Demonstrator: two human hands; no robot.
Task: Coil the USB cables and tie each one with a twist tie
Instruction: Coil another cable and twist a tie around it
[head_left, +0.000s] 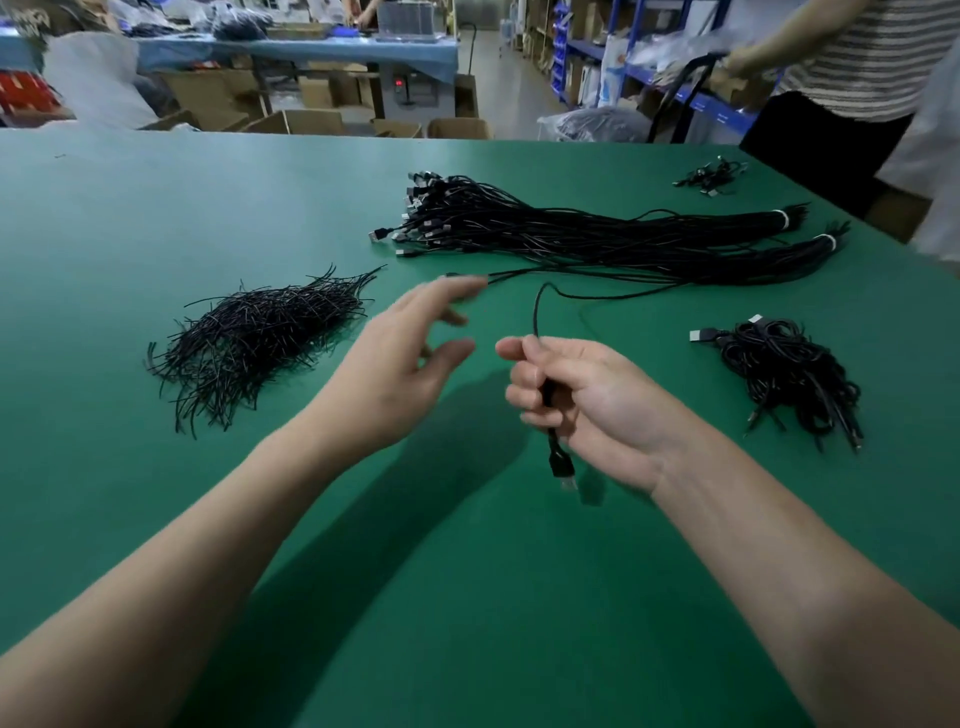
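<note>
Centrally, your right hand (587, 400) grips a single USB cable (535, 312): the fingers are curled round it, and thumb and forefinger pinch it where it leaves the top of the fist. Its plug (562, 465) hangs below the hand, just above the green table (156, 218). Upward, the cable arches over and runs off toward the large bundle of uncoiled cables (571, 234), which lies across the far middle of the table, bound by white bands near its right-hand ends.

Your left hand (400, 364) is raised over the table with fingers spread and relaxed, holding nothing. Its fingertips are blurred and close to a loose strand from the bundle; whether they touch it cannot be told.

To your left lies a heap of black twist ties (254, 343). To your right lies a pile of coiled cables (789, 374), and a smaller cluster (711, 174) sits near the far right edge. A second person in a striped top (857, 57) stands beyond that corner.
</note>
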